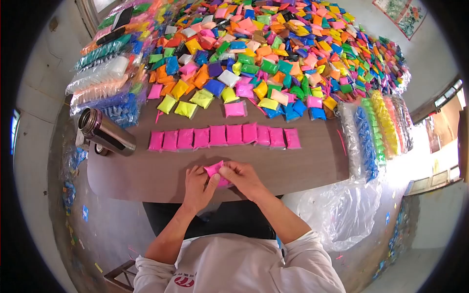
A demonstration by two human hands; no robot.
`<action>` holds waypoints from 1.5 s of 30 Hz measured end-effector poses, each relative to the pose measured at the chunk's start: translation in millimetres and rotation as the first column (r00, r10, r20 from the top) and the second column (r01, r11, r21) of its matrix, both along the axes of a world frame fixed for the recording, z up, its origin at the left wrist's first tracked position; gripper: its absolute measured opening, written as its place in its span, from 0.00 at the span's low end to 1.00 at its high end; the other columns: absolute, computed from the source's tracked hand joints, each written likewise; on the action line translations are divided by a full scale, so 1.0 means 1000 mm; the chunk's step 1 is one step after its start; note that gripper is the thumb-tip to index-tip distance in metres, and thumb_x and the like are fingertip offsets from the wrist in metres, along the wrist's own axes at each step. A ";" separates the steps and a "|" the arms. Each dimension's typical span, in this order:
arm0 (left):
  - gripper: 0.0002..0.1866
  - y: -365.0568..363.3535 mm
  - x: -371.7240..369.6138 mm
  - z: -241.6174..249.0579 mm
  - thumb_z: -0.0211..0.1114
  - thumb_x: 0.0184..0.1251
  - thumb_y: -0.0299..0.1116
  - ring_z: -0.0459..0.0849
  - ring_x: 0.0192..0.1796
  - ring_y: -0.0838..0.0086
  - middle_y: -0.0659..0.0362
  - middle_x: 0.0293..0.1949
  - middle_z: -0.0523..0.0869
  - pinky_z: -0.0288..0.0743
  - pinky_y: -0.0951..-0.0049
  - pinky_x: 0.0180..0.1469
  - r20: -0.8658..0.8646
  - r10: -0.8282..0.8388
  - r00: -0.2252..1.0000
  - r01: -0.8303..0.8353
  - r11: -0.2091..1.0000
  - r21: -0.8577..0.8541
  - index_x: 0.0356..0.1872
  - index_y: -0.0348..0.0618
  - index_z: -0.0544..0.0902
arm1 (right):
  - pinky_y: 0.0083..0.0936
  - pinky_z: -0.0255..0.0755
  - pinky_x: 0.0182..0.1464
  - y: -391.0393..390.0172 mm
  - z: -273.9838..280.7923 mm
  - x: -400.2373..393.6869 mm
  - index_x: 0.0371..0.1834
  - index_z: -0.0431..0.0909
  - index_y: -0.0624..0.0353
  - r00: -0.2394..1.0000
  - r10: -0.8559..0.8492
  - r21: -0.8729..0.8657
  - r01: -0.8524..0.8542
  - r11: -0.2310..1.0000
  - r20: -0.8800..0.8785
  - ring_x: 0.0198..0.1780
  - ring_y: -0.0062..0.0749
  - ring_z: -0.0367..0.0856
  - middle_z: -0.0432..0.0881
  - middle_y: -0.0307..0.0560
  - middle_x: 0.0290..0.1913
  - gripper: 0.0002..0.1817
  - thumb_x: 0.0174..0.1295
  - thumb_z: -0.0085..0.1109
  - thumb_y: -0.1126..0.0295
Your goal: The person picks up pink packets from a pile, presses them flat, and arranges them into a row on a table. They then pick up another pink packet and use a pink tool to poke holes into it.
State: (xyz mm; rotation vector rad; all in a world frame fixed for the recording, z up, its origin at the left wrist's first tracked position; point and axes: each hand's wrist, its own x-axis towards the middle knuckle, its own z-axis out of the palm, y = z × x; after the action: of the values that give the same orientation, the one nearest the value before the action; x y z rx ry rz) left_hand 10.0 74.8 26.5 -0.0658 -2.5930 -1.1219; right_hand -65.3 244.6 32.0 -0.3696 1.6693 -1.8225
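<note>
Close to the front edge of the brown table [117, 173], my left hand [197, 185] and my right hand [240, 178] meet over a small pink packet [214, 169]. Fingers and thumbs of both hands grip it from either side. More pink shows just under my thumbs, partly hidden by them. Beyond my hands lies a row of pink packets [217, 136], set side by side and slightly overlapping. A lone pink packet [235, 109] rests farther back, behind that row.
A huge heap of coloured packets [273, 53] covers the table's far side. At left a steel flask [107, 132] leans beside bagged packets [97, 75]. Long clear bags of packets [365, 139] stand at right. A clear plastic bag [339, 215] hangs by the right front edge.
</note>
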 end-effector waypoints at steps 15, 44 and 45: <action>0.17 -0.008 0.002 -0.013 0.60 0.75 0.46 0.79 0.44 0.55 0.54 0.37 0.85 0.64 0.56 0.52 -0.012 -0.071 0.997 0.071 0.997 -0.001 0.37 0.41 0.86 | 0.18 0.63 0.34 -0.004 -0.012 0.005 0.45 0.83 0.61 0.997 0.003 -0.007 -0.003 1.000 -0.072 0.34 0.12 0.66 0.74 0.27 0.33 0.14 0.76 0.60 0.59; 0.09 0.013 -0.002 -0.005 0.68 0.64 0.29 0.82 0.40 0.61 0.58 0.35 0.86 0.67 0.61 0.48 -0.100 0.061 0.993 -0.072 0.991 -0.109 0.24 0.40 0.81 | 0.38 0.77 0.43 0.193 -0.034 -0.131 0.52 0.83 0.60 0.492 -0.379 0.240 0.803 0.546 -0.784 0.39 0.45 0.85 0.87 0.51 0.37 0.19 0.63 0.72 0.61; 0.09 0.013 -0.002 -0.005 0.68 0.64 0.28 0.82 0.40 0.61 0.58 0.35 0.86 0.67 0.61 0.48 -0.101 0.057 0.993 -0.068 0.991 -0.112 0.24 0.40 0.81 | 0.37 0.77 0.43 0.196 -0.037 -0.132 0.51 0.83 0.60 0.480 -0.395 0.210 0.802 0.559 -0.783 0.39 0.45 0.85 0.86 0.51 0.37 0.18 0.62 0.72 0.62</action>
State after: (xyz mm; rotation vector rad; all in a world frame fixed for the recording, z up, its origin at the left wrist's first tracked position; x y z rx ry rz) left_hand 7.8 88.1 21.9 -0.0628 -2.5518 -0.9235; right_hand -197.0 440.3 -5.3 -0.1111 3.1271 -1.5849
